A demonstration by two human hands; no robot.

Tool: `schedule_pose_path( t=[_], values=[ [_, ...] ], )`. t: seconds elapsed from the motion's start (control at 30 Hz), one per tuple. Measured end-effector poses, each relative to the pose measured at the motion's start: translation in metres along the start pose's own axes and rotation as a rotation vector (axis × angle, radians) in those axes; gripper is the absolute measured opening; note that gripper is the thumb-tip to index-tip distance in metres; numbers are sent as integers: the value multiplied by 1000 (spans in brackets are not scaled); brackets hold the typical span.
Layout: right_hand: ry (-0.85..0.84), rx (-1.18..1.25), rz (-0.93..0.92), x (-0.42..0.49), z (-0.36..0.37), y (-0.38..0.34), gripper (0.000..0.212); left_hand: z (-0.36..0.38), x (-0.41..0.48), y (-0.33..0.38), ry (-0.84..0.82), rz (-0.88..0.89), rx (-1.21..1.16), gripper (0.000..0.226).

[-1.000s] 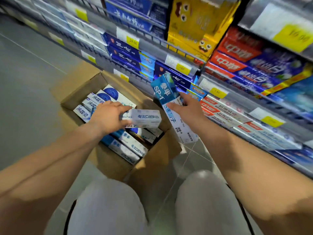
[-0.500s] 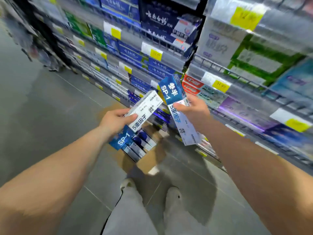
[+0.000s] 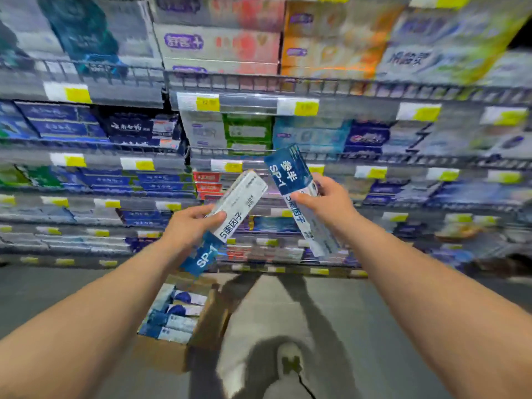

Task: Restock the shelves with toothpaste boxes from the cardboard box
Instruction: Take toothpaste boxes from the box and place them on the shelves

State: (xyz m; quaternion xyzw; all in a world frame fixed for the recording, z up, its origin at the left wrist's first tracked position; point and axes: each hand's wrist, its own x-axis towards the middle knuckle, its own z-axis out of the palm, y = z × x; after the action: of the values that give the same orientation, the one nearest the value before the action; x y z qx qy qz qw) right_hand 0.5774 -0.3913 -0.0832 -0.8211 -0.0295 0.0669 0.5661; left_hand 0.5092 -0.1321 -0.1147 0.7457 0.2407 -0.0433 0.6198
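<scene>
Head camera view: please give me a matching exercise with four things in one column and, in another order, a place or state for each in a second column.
Column 1
1. left hand
2. right hand
3. cardboard box
4. shoe

Column 2
a. grips the upper toothpaste box, blue end up
b. white, near the bottom edge of the view
c. grips the lower toothpaste box, blue end down
d. open, on the floor, partly filled

Pairs: 1-c, 2-a, 3-d, 4-b
</scene>
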Motion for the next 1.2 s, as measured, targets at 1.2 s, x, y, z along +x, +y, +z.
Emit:
schedule_pose_path(
  t=[1.2],
  values=[
    [687, -24, -304, -62, -659, 41, 57, 601, -117, 381, 455, 1390, 706, 54]
  ],
)
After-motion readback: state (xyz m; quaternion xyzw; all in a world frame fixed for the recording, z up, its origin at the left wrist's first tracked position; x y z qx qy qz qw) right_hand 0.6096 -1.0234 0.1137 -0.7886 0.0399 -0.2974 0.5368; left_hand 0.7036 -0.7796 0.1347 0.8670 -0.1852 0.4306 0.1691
